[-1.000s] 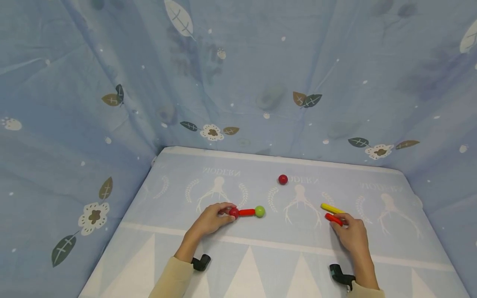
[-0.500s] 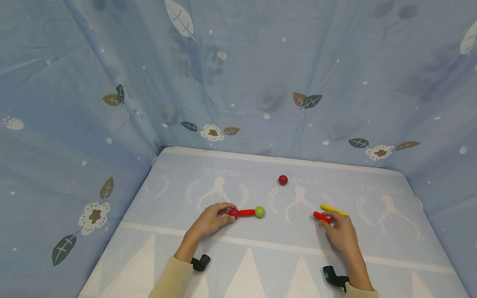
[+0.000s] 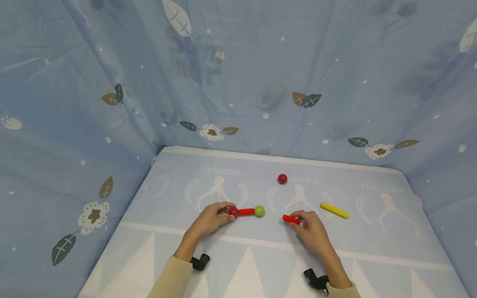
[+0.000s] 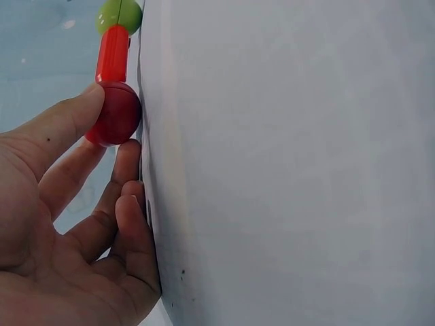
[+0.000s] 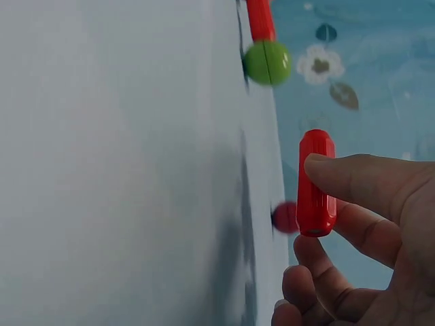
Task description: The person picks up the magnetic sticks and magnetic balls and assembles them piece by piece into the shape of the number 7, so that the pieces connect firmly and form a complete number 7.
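My left hand (image 3: 210,218) pinches a dark red ball (image 4: 121,115) between thumb and fingers. That ball is joined in a row to a red rod (image 3: 246,212) and a green ball (image 3: 259,211), lying on the table. In my right hand (image 3: 311,231) a short, faceted red rod (image 5: 316,183) is held between thumb and forefinger, a little to the right of the green ball. The right wrist view shows this rod raised off the table surface, its near end turned toward the green ball in the head view.
A loose dark red ball (image 3: 282,179) lies farther back on the table. Right of my right hand is a yellow rod (image 3: 334,210). Blue patterned cloth (image 3: 238,82) hangs behind and at both sides of the pale table (image 3: 275,258).
My right hand has moved left with the red rod, away from the yellow rod and closer to the green ball. The left hand and the joined pieces have stayed in place.
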The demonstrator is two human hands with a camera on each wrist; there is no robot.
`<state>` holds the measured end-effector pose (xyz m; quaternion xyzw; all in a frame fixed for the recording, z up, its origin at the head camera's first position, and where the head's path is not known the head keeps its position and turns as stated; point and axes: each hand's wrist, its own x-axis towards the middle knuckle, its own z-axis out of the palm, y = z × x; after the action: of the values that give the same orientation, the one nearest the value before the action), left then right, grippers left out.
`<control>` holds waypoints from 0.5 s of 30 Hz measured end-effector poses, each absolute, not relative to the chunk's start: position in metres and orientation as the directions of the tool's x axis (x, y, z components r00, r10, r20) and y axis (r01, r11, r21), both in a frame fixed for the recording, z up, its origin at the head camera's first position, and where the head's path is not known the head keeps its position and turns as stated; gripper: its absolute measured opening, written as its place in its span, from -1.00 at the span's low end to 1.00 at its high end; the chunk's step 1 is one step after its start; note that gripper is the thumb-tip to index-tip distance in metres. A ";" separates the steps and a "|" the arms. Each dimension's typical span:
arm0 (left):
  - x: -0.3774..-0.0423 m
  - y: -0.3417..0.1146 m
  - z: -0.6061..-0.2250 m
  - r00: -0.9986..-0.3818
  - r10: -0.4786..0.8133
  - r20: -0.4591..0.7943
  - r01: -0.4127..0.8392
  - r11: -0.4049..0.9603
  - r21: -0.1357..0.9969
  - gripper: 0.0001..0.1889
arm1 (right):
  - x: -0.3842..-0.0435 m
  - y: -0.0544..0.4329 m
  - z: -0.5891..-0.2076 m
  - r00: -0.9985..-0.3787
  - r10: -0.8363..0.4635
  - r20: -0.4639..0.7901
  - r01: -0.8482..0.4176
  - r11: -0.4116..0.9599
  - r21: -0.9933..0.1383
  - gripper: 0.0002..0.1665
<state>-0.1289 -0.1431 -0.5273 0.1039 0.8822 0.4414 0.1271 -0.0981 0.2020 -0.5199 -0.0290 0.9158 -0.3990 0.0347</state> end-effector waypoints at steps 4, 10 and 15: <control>-0.129 -0.143 -0.526 -0.946 0.296 -0.134 0.072 0.592 0.802 -0.61 | -0.095 0.181 -0.522 -0.989 -0.148 -0.011 -0.089 0.651 -0.754 -0.76; -0.129 -0.143 -0.525 -0.947 0.295 -0.128 0.079 0.601 0.796 -0.63 | -0.088 0.151 -0.526 -0.968 -0.251 0.011 -0.166 0.608 -0.776 -0.71; -0.128 -0.144 -0.527 -0.948 0.288 -0.137 0.064 0.592 0.803 -0.63 | -0.081 0.131 -0.532 -0.938 -0.346 0.018 -0.226 0.573 -0.788 -0.72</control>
<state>-0.1280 -0.1438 -0.5270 0.0995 0.8832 0.4404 0.1270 -0.0811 0.1315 -0.5318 -0.1617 0.8840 -0.4330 0.0692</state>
